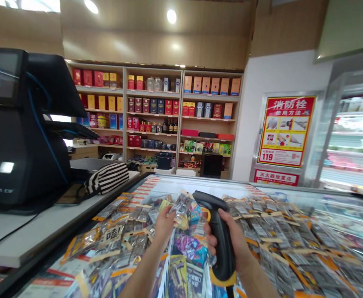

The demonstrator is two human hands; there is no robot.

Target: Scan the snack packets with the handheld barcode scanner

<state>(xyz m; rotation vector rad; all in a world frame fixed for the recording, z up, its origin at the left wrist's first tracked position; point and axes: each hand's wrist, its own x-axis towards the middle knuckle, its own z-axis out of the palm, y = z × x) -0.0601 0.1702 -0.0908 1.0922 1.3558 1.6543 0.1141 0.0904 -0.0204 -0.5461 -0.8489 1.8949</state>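
Observation:
My right hand [228, 236] is wrapped round the grip of a black barcode scanner with yellow trim [220, 240], its head tilted toward my left hand. A clear and dark snack packet [183, 204] is pinched in the fingers of my left hand [165, 225], right beside the scanner head. Below both hands are several colourful bags, among them a shiny purple packet [187, 245] and a yellow bag [177, 275]. Many grey packets with orange edges [271, 229] lie spread on the right, and similar packets [110, 236] on the left.
A black checkout terminal [23, 136] stands on the white counter [10, 236] at left, with a striped pouch [108, 178] near it. Shelves of boxes and bottles [153, 94] line the back wall. At right are a red poster [287, 130] and a refrigerated display [352, 140].

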